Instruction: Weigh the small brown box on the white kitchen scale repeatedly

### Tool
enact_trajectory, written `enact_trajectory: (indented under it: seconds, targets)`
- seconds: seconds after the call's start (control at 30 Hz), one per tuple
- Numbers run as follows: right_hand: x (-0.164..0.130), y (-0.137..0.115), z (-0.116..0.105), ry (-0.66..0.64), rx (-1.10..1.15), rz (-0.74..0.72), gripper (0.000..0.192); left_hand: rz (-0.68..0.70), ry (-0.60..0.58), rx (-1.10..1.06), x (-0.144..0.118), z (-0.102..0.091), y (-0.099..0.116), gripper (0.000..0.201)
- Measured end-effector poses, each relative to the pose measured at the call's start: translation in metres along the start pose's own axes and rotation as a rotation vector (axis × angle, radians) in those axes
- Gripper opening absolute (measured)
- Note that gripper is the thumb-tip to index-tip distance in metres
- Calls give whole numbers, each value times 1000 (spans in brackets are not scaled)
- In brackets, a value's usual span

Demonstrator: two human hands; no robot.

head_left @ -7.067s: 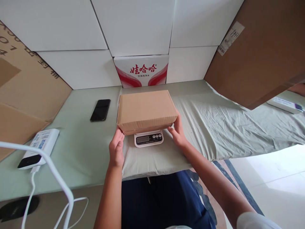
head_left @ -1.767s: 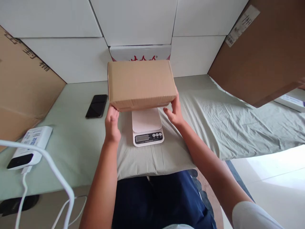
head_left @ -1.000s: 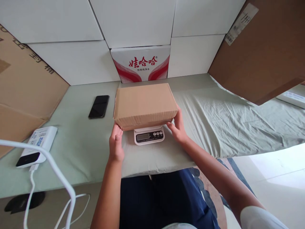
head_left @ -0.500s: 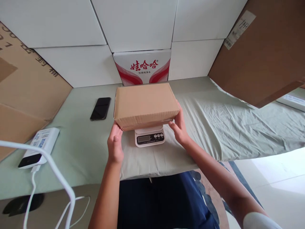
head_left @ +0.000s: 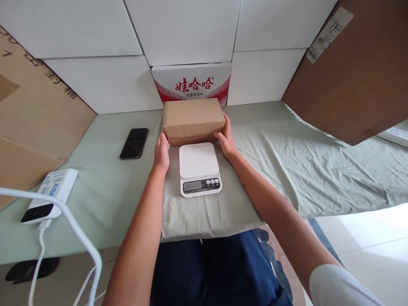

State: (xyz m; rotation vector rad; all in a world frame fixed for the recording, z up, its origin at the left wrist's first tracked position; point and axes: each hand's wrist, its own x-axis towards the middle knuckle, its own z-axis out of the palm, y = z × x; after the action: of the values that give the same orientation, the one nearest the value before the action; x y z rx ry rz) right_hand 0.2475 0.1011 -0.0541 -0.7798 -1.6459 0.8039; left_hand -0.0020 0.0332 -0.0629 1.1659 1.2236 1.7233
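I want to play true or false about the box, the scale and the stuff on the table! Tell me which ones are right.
1. The cardboard box sits on the scale. False: it is behind the scale, whose white top is bare.
2. Both hands are on the box. True: the left hand is at its left end, the right hand at its right end.
3. A black phone lies left of the box. True.
4. The phone is in the right hand. False: it lies on the table, apart from both hands.
5. A white carton with red writing stands behind the box. True.
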Motion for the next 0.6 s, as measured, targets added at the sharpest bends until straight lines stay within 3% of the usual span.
enact_trajectory:
  seconds: [0.13, 0.3, 0.37, 0.47, 0.6]
  targets:
    - [3, 21, -7, -4, 25, 69, 90, -15, -4, 12, -2, -6, -1, 94]
    - [17, 49, -49, 311, 128, 238, 91, 49, 112, -12, 15, -42, 5, 92]
    - [18, 54, -62, 370, 163, 289, 94, 57, 120, -16, 19, -51, 4, 90]
    - [14, 51, -58, 295, 164, 308, 94, 22, 75, 7, 18, -47, -2, 91]
    - [4, 30, -26, 74, 199, 273, 86, -40, 5, 14, 11, -25, -8, 98]
